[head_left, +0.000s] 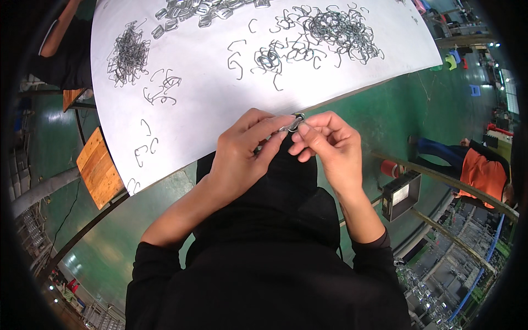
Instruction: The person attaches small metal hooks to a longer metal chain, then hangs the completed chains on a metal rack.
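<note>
Just over the near edge of the white table, my left hand (245,148) and my right hand (338,148) meet at a small shiny metal buckle-like piece (296,124). The left thumb and fingers grip its left part. On the other side, the right thumb and index finger pinch it, with the remaining right fingers curled below. Fingertips cover much of the piece, so its exact shape, and whether a wire is in it, cannot be made out. Several loose bent wire hooks (278,82) lie on the table beyond my hands.
On the white tabletop (192,121) are a large heap of bent wires (341,33), a darker wire heap (129,55) and several flat metal pieces (204,20). A wooden stool (99,168) stands left. Another person's arm (59,27) shows far left; a person in orange (481,173) is at right.
</note>
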`<state>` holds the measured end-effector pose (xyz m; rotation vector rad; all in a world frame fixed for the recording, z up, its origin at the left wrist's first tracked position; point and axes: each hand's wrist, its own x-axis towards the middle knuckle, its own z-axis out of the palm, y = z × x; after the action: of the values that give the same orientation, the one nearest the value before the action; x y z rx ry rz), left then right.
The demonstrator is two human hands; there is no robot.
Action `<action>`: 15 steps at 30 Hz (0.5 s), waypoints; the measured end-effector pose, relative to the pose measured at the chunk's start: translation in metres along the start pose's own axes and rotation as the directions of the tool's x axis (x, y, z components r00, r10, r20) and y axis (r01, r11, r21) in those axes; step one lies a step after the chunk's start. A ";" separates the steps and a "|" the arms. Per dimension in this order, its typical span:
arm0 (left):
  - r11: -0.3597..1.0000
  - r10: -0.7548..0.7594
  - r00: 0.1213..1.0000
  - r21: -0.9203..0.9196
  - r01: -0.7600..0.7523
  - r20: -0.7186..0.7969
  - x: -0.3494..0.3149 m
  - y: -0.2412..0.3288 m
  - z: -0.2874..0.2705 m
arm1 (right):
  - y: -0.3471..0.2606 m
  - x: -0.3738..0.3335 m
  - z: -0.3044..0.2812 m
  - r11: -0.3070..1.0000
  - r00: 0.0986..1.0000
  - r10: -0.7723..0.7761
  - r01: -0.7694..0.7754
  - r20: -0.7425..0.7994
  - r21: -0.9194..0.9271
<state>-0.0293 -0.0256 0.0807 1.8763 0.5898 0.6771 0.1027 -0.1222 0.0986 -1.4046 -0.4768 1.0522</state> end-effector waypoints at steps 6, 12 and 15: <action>0.962 0.253 0.967 0.094 -0.256 0.033 0.007 -0.012 -0.007 | 0.017 -0.010 0.005 0.958 0.956 -0.286 0.287 -0.059 0.000; 0.799 0.322 0.905 0.593 -0.102 -0.278 0.105 -0.117 -0.076 | 0.024 -0.012 0.005 0.925 0.926 -0.374 0.368 -0.045 -0.094; 0.663 0.312 0.909 0.749 0.000 -0.276 0.141 -0.146 -0.079 | 0.028 -0.011 0.004 0.923 0.923 -0.380 0.375 -0.053 -0.083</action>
<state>0.0041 0.1730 -0.0013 2.6019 1.0880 1.0472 0.0856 -0.1337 0.0761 -1.3379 -0.7094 0.6765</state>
